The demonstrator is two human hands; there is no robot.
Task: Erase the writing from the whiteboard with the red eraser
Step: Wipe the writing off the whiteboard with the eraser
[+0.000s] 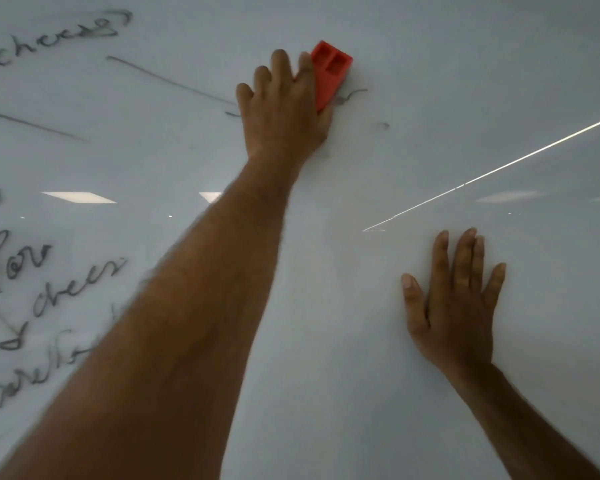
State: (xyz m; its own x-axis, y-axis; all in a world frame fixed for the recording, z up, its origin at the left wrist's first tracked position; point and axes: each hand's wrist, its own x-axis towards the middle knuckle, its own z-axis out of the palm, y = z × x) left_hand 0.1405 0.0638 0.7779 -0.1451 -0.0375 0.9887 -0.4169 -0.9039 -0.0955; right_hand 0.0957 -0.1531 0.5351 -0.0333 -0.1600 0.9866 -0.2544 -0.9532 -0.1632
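Observation:
The whiteboard (pixel 430 81) fills the whole view. My left hand (pixel 281 109) reaches up and presses the red eraser (pixel 329 72) flat against the board near the top centre. Short marker remnants (pixel 352 95) lie just right of the eraser, and a small smudge (pixel 381 125) sits below them. Black handwriting (pixel 56 39) covers the upper left, with two slanted lines (pixel 167 79) beneath it. More handwriting (pixel 18 261) runs down the left edge. My right hand (pixel 456 303) rests flat on the board at lower right, fingers spread, holding nothing.
Ceiling lights reflect in the glossy board as pale rectangles (pixel 78 197) at mid height. A bright thin line (pixel 492 171) runs diagonally across the right side. The board's right half carries no writing.

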